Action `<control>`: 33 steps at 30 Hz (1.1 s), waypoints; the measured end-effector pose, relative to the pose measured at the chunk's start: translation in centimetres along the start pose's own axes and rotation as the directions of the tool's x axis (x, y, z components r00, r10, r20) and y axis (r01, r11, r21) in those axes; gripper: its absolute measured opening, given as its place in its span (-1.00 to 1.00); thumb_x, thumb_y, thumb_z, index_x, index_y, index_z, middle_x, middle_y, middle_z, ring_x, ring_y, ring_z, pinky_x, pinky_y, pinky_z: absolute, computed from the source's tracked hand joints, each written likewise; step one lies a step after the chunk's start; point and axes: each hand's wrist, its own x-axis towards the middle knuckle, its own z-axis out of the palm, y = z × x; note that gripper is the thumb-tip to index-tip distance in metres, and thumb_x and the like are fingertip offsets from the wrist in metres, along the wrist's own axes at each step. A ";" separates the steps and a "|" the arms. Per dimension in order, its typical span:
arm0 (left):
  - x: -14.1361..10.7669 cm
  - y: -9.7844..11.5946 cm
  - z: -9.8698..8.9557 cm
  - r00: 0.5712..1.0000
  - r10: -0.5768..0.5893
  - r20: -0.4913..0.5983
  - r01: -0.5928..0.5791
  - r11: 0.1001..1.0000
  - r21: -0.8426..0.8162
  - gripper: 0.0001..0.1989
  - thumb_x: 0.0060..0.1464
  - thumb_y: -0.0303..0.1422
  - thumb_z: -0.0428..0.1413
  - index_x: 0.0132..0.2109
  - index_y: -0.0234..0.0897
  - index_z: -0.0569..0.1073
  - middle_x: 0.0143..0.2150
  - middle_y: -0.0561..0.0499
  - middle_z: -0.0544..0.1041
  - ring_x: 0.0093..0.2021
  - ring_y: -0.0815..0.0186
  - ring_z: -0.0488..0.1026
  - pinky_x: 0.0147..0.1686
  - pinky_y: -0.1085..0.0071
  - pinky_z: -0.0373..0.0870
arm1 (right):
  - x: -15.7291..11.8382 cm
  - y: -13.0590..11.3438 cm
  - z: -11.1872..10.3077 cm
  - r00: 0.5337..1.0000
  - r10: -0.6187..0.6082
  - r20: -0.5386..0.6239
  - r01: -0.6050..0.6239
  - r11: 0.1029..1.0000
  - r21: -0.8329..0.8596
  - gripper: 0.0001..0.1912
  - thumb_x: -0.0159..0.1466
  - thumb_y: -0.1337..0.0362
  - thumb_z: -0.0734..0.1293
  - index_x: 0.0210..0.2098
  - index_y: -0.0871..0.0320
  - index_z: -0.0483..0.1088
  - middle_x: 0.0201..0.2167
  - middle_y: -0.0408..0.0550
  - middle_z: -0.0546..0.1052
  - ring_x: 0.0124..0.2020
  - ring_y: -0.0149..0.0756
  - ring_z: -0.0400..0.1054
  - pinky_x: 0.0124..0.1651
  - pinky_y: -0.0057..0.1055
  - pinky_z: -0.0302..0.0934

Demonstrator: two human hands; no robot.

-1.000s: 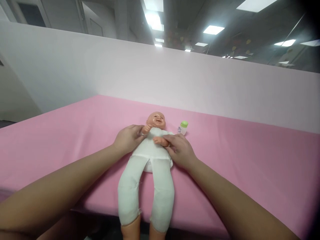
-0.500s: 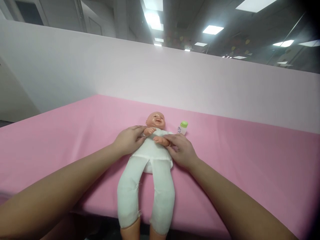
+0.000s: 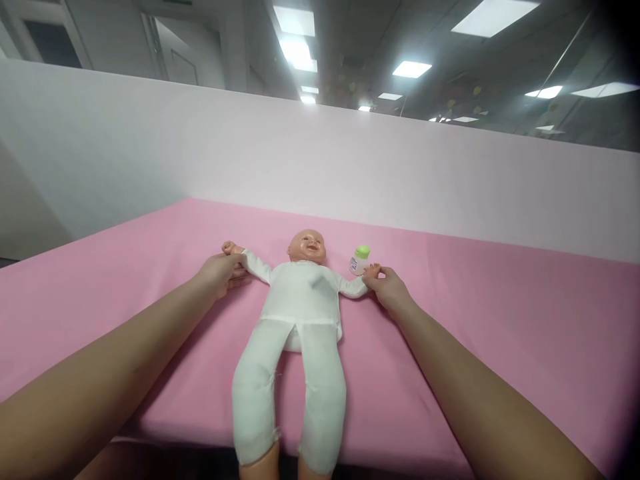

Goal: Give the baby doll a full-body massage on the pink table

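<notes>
A baby doll [image 3: 301, 293] with a cloth body in white lies on its back, face up, its lower legs reaching past the near edge of the pink surface. Both its arms are stretched out sideways. My left hand [image 3: 223, 275] grips the doll's arm on the left side at the wrist, with the small plastic fist showing beyond my fingers. On the other side, my right hand [image 3: 393, 288] pinches the doll's other arm near its hand. Just beside that doll hand stands a small bottle [image 3: 359, 260] with a green cap.
The pink covered table [image 3: 480, 320] spreads out to both sides of the doll. Behind it rises a low white wall [image 3: 320, 160], with glass above it that shows ceiling lights. A door [image 3: 187, 57] is visible at the back left.
Both doll arms, earlier folded over the chest, are now spread outward to the sides. My hands moved apart with them. The view has shifted slightly.
</notes>
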 end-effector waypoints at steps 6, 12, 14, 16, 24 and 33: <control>0.3 -0.3 0.4 0.999 -0.009 -0.039 0.011 1.000 0.029 -0.71 0.03 -0.50 0.21 -0.05 -0.35 0.44 -0.07 -0.30 0.62 -0.12 0.01 0.64 -0.15 0.15 0.63 | -0.6 -0.4 -0.2 1.000 -0.022 0.021 0.026 0.980 -0.197 -0.31 0.19 -0.02 0.45 0.22 0.12 0.34 0.08 0.16 0.58 0.00 0.07 0.52 -0.04 -0.16 0.39; -0.5 -0.7 0.4 0.967 0.255 -0.019 -0.248 0.953 0.174 -0.72 0.06 -0.33 0.28 -0.08 -0.27 0.49 -0.11 -0.14 0.63 -0.13 0.09 0.62 -0.11 0.22 0.58 | -1.5 -1.5 0.2 0.994 -0.093 -0.049 0.093 0.996 -0.012 -0.21 0.19 0.04 0.48 0.34 0.08 0.22 -0.02 0.06 0.62 -0.05 -0.02 0.56 0.00 -0.16 0.42; -1.7 -0.7 1.0 0.895 0.447 0.006 -0.418 0.831 0.367 -0.72 0.11 -0.23 0.27 -0.07 -0.21 0.50 -0.11 -0.09 0.64 -0.10 0.09 0.60 -0.08 0.23 0.54 | -2.4 -2.2 0.6 0.979 -0.191 -0.070 0.196 0.976 0.090 -0.21 0.20 0.07 0.48 0.35 0.05 0.21 -0.03 0.03 0.62 -0.08 -0.08 0.56 -0.02 -0.17 0.44; -3.1 -0.7 1.8 0.793 0.595 0.131 -0.563 0.634 0.530 -0.71 0.19 -0.14 0.19 0.00 -0.15 0.52 -0.06 -0.05 0.65 -0.07 0.09 0.59 -0.04 0.22 0.50 | -3.6 -3.1 1.0 0.939 -0.341 -0.055 0.345 0.926 0.151 -0.29 0.23 0.12 0.47 0.32 0.03 0.25 0.03 0.03 0.61 -0.05 -0.12 0.55 -0.02 -0.20 0.45; -5.2 -1.5 3.6 0.472 0.536 0.700 -0.825 -0.011 0.565 -0.58 0.38 -0.21 -0.05 0.26 -0.11 0.50 0.20 -0.06 0.56 0.14 0.07 0.48 0.12 0.13 0.40 | -7.9 -5.5 2.9 0.577 -0.732 0.363 0.802 0.591 -0.084 -0.67 0.31 0.38 0.39 0.02 -0.06 0.55 -0.05 -0.14 0.64 0.00 -0.14 0.49 0.10 -0.14 0.35; -5.3 -1.4 3.9 0.498 0.536 0.682 -0.805 -0.008 0.594 -0.60 0.37 -0.23 -0.04 0.22 -0.11 0.52 0.15 -0.07 0.58 0.12 0.05 0.49 0.10 0.12 0.40 | -8.0 -5.9 3.2 0.587 -0.713 0.385 0.791 0.606 -0.084 -0.71 0.33 0.37 0.37 0.01 -0.05 0.55 -0.08 -0.12 0.64 -0.03 -0.15 0.48 0.06 -0.17 0.34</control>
